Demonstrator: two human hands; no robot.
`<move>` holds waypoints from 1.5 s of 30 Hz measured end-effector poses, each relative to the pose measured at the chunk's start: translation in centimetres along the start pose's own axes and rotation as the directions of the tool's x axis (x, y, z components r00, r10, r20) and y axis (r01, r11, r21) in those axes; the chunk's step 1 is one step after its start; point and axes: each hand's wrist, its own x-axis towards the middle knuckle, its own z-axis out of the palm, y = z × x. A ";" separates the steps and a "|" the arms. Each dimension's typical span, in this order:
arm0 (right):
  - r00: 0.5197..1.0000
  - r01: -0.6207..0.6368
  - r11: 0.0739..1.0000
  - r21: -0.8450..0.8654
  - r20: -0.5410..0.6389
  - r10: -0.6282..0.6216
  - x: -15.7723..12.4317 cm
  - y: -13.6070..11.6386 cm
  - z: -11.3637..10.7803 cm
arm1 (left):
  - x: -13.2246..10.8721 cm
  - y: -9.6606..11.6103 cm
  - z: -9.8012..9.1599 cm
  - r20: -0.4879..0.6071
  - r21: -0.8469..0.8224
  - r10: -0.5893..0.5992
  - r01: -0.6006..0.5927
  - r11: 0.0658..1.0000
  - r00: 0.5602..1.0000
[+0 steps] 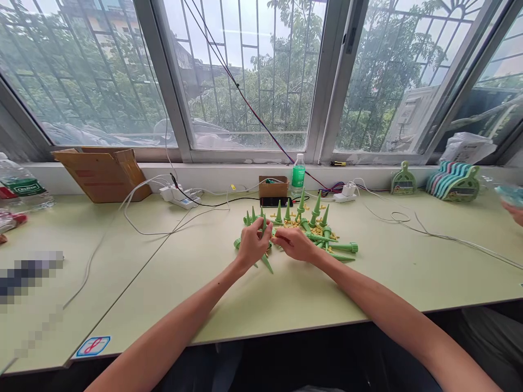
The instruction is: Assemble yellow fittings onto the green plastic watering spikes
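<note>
My left hand (252, 243) and my right hand (295, 244) meet at the middle of the pale green table (204, 283), fingers pinched together over a green spike (266, 262) whose tip pokes out below the left hand. What the right fingers pinch is too small to name. Just behind the hands lies a pile of green cone spikes (314, 228), some upright, some lying flat, with small yellow parts (316, 231) scattered among them.
A small cardboard box (273, 187), a green-labelled bottle (298, 174), power strips (180, 197) and white cables sit by the window sill. A flattened carton (102, 173) leans at left. Green and teal scoops (451, 181) stand at right, near another person's hand (514, 209).
</note>
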 end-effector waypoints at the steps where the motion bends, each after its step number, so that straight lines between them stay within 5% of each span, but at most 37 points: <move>1: 1.000 0.003 1.000 -0.006 0.001 -0.003 0.0 0.0 0.0 | 0.0 0.0 0.0 0.001 -0.001 -0.001 0.001 1.000 1.000; 45: 1.000 0.009 0.999 -0.031 -0.002 -0.009 -0.1 0.1 0.1 | -0.3 0.2 0.1 -0.002 0.003 0.002 -0.002 1.000 1.000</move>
